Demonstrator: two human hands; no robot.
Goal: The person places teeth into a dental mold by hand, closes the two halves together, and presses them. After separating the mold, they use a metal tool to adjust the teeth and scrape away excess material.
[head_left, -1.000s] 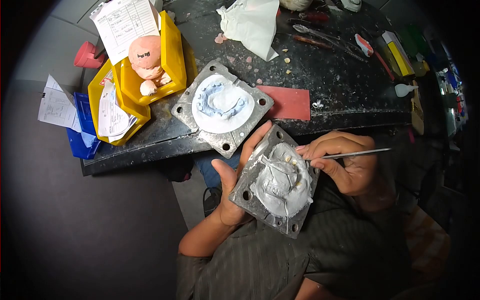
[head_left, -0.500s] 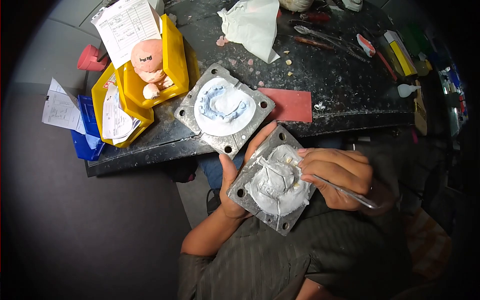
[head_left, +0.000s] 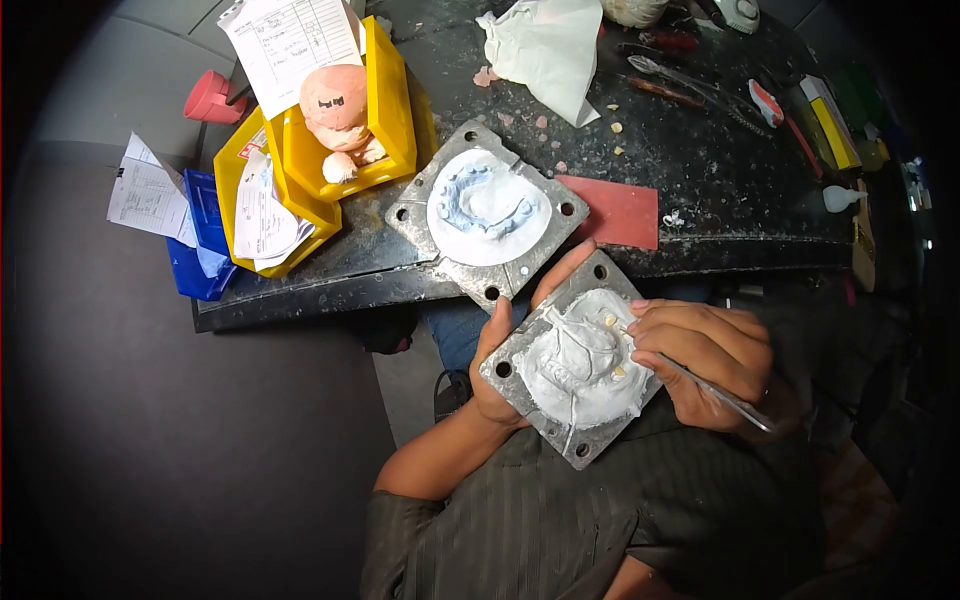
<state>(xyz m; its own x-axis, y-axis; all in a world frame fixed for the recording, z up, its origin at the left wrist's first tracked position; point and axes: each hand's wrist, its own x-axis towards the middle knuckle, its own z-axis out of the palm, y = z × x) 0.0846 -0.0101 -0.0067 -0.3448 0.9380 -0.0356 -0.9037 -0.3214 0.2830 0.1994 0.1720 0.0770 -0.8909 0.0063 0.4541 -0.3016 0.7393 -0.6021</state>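
My left hand (head_left: 497, 375) grips a square metal dental flask half (head_left: 592, 277) from its left side, tilted above my lap. White plaster (head_left: 575, 355) fills it, with a ridged middle and a few yellowish teeth (head_left: 618, 373) set in its right part. My right hand (head_left: 705, 355) is closed round a thin metal hand tool (head_left: 728, 400), its tip hidden by the fingers at the plaster's right edge. Another flask half (head_left: 468, 272) lies on the bench just beyond, holding white plaster with a bluish horseshoe-shaped tooth impression (head_left: 485, 205).
Yellow bins (head_left: 402, 110) at the left hold papers and a pink plaster model (head_left: 335, 105). Blue bins (head_left: 205, 270) stand beside them. A red wax sheet (head_left: 622, 212) lies near the bench edge (head_left: 750, 258). Farther back are a white cloth (head_left: 545, 55), tools (head_left: 680, 80) and a yellow box (head_left: 830, 125).
The whole view has shifted, so bench and hands appear farther right. Both hands keep their grips, and the right hand stays at the plaster's right edge.
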